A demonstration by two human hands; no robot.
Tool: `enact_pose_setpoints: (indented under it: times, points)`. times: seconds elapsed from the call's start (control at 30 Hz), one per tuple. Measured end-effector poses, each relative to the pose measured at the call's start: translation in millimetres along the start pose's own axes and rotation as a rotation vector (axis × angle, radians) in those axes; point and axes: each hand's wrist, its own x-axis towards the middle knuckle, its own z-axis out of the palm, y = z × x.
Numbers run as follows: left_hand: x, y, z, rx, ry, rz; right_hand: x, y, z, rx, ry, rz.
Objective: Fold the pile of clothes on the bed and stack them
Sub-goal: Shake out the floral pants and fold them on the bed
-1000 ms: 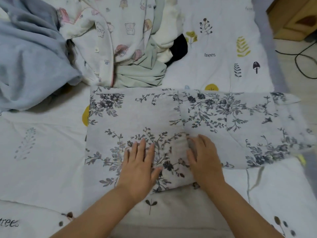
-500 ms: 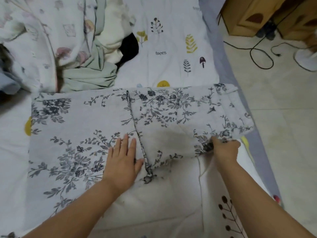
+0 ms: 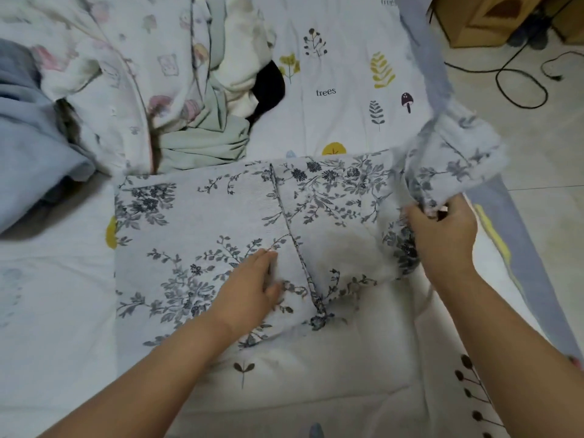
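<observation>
The pale floral garment [image 3: 202, 235] lies flat, its three o'clock end lifted. The left hand [image 3: 249, 292] presses it with straight fingers. The right hand [image 3: 442, 238] pinches the raised end.

Two bare forearms seen from the near edge, no sleeves worn, left hand [image 3: 249, 290] and right hand [image 3: 442, 238] bare, short plain fingernails, no gloves worn

left hand [image 3: 249, 292] lies flat, fingers straight and together, palm pressing down on the floral garment [image 3: 196, 235]. right hand [image 3: 442, 238] is raised at the garment's right end, fingers curled, pinching its lifted edge.
</observation>
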Motion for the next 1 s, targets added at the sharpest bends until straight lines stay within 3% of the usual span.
enact_pose_setpoints:
  times: [0.1,0.2,0.33,0.4,0.5,0.57,0.7,0.87,0.93,1.0]
  points:
    - [-7.4,-10.8,-27.8,-0.275,0.107,-0.114,-31.1,-29.0,16.7,-0.094,-0.068,-0.255]
    - [-14.4,-25.6,-56.3,-0.764,0.136,-0.234,-70.9,-60.2,38.7,-0.115,-0.162,-0.504]
    - [-20.9,-45.6,-95.1,-1.427,0.191,-0.258,-121.2,-75.2,76.7,-0.280,-0.307,-0.815]
    - [-25.6,-60.1,-110.2,-1.631,0.158,-0.280,-144.1,-71.9,96.6,-0.339,-0.398,-0.926]
    - [-32.3,-85.0,-110.2,-1.582,0.080,-0.416,-172.1,-59.7,118.0,-0.467,-0.573,-1.028]
    - [-34.5,-97.0,-104.8,-1.476,0.103,-0.521,-181.0,-53.4,124.1,-0.538,-0.660,-1.039]
    - [-27.2,-100.5,-98.8,-1.161,0.164,-0.565,-182.8,-52.6,125.3,-0.560,-0.736,-0.984]
    - [-32.7,-95.3,-97.9,-0.839,0.540,-0.248,-181.3,-64.4,114.6,-0.424,-0.875,-0.800]
    - [-44.3,-108.4,-93.2,-0.766,0.583,-0.250,-175.5,-67.7,108.1,-0.368,-0.778,-0.721]
    - [-48.3,-128.1,-85.2,-0.704,0.509,-0.422,-162.7,-62.5,103.7,-0.395,-0.577,-0.674]
